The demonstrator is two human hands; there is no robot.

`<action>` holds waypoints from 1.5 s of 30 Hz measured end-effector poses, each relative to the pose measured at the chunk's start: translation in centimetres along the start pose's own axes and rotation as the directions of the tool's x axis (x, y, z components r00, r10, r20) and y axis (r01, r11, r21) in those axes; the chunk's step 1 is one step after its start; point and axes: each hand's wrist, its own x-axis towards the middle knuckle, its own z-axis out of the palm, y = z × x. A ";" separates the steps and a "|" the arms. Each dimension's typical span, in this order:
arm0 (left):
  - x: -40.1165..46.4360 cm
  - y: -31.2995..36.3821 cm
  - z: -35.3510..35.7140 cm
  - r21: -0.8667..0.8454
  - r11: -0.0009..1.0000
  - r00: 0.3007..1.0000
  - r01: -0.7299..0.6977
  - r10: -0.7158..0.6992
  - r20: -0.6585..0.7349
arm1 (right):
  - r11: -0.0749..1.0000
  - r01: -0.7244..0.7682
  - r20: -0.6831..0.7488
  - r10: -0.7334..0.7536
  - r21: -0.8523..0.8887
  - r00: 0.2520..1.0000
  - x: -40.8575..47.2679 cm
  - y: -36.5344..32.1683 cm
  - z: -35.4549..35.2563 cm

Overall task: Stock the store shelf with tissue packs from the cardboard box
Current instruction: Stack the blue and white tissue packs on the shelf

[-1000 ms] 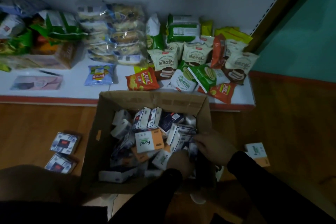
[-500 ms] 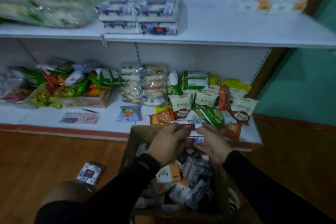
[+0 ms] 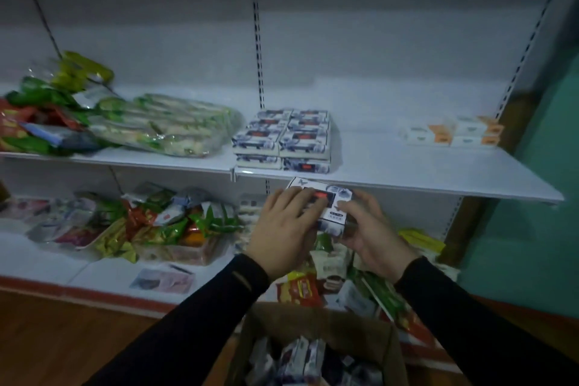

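White steel shelf (image 3: 407,166) spans above my hands, its front lip just over them. On it, up and slightly left of what I carry, sits the stack of blue-patterned tissue packs (image 3: 282,139). Below, the cardboard box (image 3: 316,323) holds more. My tissue pack (image 3: 326,197) lies long axis left-to-right, left hand (image 3: 282,229) pressing its top, right hand (image 3: 366,229) clamped on its right end.

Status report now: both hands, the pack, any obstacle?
Left hand and right hand hold tissue pack. Pack below upper shelf edge. Nothing in the way.
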 end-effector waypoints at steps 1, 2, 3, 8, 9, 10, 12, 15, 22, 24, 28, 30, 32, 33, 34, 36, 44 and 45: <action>1.1 -0.6 -0.4 0.009 1.000 1.000 -0.003 0.003 0.004 | 1.000 0.021 0.000 -0.021 -0.006 1.000 0.5 -1.1 0.5; 2.3 -1.2 -0.7 0.010 1.000 1.000 -0.003 0.003 0.014 | 0.999 0.038 0.003 -0.038 -0.009 0.999 1.1 -2.1 1.0; 3.5 -1.9 -0.8 0.007 1.000 1.000 0.001 -0.001 0.026 | 0.999 0.048 0.010 -0.048 -0.016 0.999 1.7 -3.2 1.5; 10.0 -6.5 -0.4 0.006 0.997 0.996 0.077 -0.077 0.035 | 0.981 0.134 0.035 -0.131 -0.142 0.991 5.7 -8.2 1.8; 11.3 -7.7 -0.1 0.021 0.996 0.996 0.083 -0.084 0.032 | 0.947 0.166 0.021 -0.167 -0.276 0.986 6.7 -8.7 1.3; 12.7 -8.9 0.3 0.032 0.996 0.995 0.089 -0.090 0.030 | 0.870 0.200 0.011 -0.218 -0.450 0.976 7.9 -9.1 0.5; 15.1 -11.4 1.3 0.044 0.995 0.995 0.094 -0.095 0.032 | 0.581 0.226 0.035 -0.320 -0.782 0.947 10.8 -9.1 -1.9; 18.2 -15.0 3.7 0.068 0.988 0.989 0.137 -0.140 0.041 | 0.233 0.137 0.062 -0.301 -0.963 0.951 14.9 -8.5 -5.3; 22.2 -22.8 10.0 0.138 0.917 0.892 0.374 -0.396 0.218 | -0.192 -0.117 -0.104 -0.076 -0.974 0.992 20.0 -6.2 -8.5; 22.3 -24.2 10.9 0.219 0.882 0.836 0.418 -0.468 0.289 | -0.163 -0.126 -0.114 -0.076 -0.979 0.991 20.2 -5.7 -8.8; 21.7 -25.6 11.8 0.243 0.841 0.703 0.483 -0.538 0.465 | -0.151 -0.144 -0.127 -0.113 -0.978 0.985 20.3 -5.5 -8.6; 21.5 -25.7 12.0 0.201 0.844 0.704 0.497 -0.528 0.476 | -0.147 -0.145 -0.130 -0.110 -0.979 0.985 20.2 -5.6 -8.5; 21.5 -25.8 12.3 0.192 0.847 0.700 0.496 -0.520 0.489 | -0.148 -0.148 -0.132 -0.111 -0.978 0.985 20.2 -5.6 -8.5; 21.4 -25.8 12.4 0.190 0.845 0.689 0.500 -0.521 0.503 | -0.150 -0.151 -0.135 -0.110 -0.977 0.985 20.1 -5.6 -8.5; 21.4 -25.7 12.5 0.191 0.843 0.678 0.504 -0.522 0.518 | -0.153 -0.153 -0.137 -0.110 -0.976 0.984 20.1 -5.6 -8.5; 21.4 -25.9 12.8 0.169 0.842 0.674 0.513 -0.516 0.529 | -0.153 -0.155 -0.139 -0.109 -0.976 0.984 20.1 -5.6 -8.5; 22.0 -26.1 12.8 0.047 0.770 0.667 0.637 -0.581 0.466 | -0.144 -0.160 -0.143 -0.120 -0.977 0.982 20.2 -5.5 -8.4; 22.2 -26.0 12.8 0.046 0.756 0.656 0.654 -0.596 0.463 | -0.142 -0.159 -0.142 -0.121 -0.977 0.982 20.2 -5.4 -8.5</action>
